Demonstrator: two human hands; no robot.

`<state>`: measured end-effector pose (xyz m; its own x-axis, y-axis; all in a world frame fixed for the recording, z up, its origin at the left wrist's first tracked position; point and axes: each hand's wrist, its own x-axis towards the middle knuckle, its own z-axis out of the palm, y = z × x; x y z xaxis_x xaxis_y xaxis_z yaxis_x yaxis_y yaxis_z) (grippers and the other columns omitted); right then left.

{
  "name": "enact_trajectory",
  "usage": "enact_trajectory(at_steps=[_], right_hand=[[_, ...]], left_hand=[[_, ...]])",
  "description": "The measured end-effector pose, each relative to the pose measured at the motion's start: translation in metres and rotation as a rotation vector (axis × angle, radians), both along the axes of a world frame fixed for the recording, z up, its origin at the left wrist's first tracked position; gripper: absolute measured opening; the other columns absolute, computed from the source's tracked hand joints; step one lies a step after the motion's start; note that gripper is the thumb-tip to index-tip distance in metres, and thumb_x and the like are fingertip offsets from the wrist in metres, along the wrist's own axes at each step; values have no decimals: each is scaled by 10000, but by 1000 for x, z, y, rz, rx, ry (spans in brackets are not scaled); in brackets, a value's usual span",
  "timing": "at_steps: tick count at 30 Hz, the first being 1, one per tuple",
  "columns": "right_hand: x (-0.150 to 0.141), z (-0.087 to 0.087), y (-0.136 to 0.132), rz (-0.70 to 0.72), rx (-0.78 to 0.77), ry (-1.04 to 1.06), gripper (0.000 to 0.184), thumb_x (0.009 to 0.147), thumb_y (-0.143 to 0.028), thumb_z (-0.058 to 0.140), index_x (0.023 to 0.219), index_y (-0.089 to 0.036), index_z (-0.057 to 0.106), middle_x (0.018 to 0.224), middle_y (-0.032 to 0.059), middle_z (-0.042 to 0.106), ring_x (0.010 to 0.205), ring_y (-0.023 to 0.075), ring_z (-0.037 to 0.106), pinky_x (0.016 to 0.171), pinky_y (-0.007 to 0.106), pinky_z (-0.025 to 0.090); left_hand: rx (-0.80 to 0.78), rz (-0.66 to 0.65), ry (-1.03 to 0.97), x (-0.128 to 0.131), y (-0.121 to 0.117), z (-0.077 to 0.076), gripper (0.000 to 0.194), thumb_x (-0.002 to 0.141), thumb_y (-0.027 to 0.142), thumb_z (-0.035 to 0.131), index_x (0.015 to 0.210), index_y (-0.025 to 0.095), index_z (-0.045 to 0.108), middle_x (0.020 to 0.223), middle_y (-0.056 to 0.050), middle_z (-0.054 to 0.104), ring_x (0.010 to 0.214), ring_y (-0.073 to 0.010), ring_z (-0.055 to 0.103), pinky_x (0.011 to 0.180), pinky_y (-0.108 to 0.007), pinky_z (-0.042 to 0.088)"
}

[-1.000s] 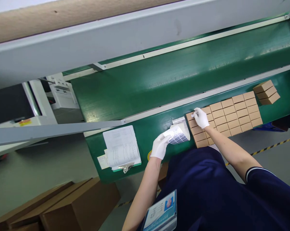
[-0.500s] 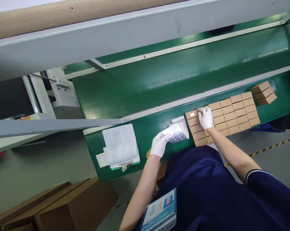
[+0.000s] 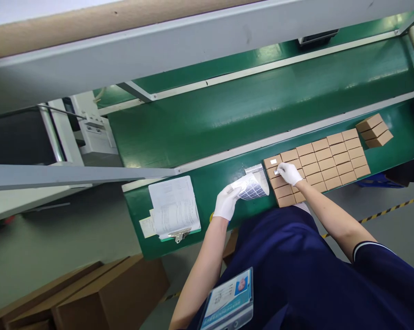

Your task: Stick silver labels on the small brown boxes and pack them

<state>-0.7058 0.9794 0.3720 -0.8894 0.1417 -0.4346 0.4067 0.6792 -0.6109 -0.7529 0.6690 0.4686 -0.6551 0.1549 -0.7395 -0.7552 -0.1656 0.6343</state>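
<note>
In a white glove, my left hand (image 3: 227,201) grips the near end of a curled sheet of silvery labels (image 3: 253,188), which bends over the green bench. My right hand (image 3: 289,174), also gloved, has its fingertips pinched on a small white label (image 3: 276,173) at the top of the second cardboard box in the leftmost column. The small cardboard boxes (image 3: 325,163) stand packed in rows. On the corner box of that column, a white label (image 3: 273,161) lies flat.
Left on the bench lies a clipboard (image 3: 180,233) with papers (image 3: 174,206). A short stack of boxes (image 3: 374,130) stands at the far right. A pale rail (image 3: 227,154) runs behind the boxes, and a grey beam (image 3: 193,46) crosses overhead. Large cartons (image 3: 110,288) sit on the floor, lower left.
My right hand has moved from near the back row to the second box of the left column, where a label now shows at its fingertips. The left hand still holds the label sheet.
</note>
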Motion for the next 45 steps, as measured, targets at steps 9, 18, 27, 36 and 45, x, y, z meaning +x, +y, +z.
enact_trajectory(at_steps=[9,18,27,36,45], right_hand=[[-2,4,-11,-38,49,-48,325,1011,-393,647,1250,-173,654,1232,87,685,1031,209,692,892,420,606],[-1,36,-6,-229,106,-19,309,977,-441,652,1083,-152,678,1026,123,720,941,245,688,866,428,565],[25,109,-50,9,-386,209,457,938,-496,646,1322,-250,643,1184,82,749,1054,230,731,923,391,596],[29,122,-64,27,-485,208,273,907,-444,689,1081,-238,728,998,48,781,891,241,742,828,390,600],[28,138,-71,43,-435,232,221,890,-427,673,966,-226,723,956,44,756,848,224,695,800,360,549]], left_hand=[[-1,-23,18,-1,0,-5,447,606,323,939,980,142,773,1177,-172,763,1129,-321,709,1014,-424,568],[-88,-158,175,3,1,1,524,656,385,930,1090,138,775,1158,-145,771,1084,-304,710,1022,-447,546],[-167,-329,388,13,29,19,515,683,361,893,1139,156,770,881,-58,760,841,-233,690,866,-363,552],[-250,-418,529,21,24,31,549,722,404,884,1218,200,764,1085,-84,765,995,-264,682,943,-360,519],[-163,-540,529,20,25,36,297,791,441,805,960,198,818,980,-80,791,918,-269,716,834,-348,532]])
